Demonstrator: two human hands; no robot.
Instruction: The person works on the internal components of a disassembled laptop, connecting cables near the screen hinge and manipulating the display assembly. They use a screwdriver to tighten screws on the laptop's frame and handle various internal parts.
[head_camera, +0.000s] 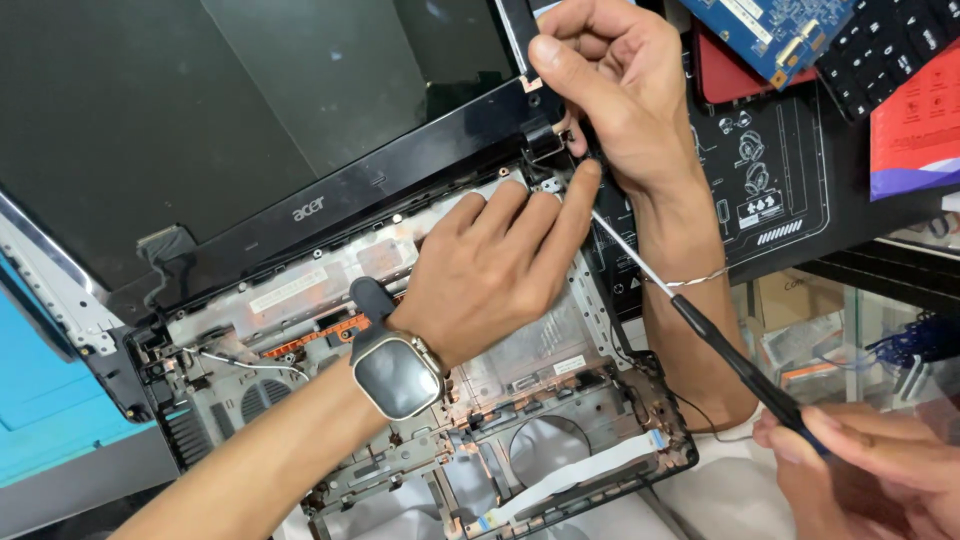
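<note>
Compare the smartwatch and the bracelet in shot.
The smartwatch has a chunky dark square face on a black strap; the bracelet is a thin silver band. The smartwatch is on the left hand, laid flat on the laptop base; the bracelet is on a co-worker's hand, pinching at the hinge. Both are wrist-worn.

Bright, even light; sharp focus, faint screen (200, 110) glare.

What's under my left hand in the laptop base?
Left hand rests flat on the bare laptop base, fingertips by the hinge at the screwdriver tip. Whatever lies beneath the palm is covered.
</note>
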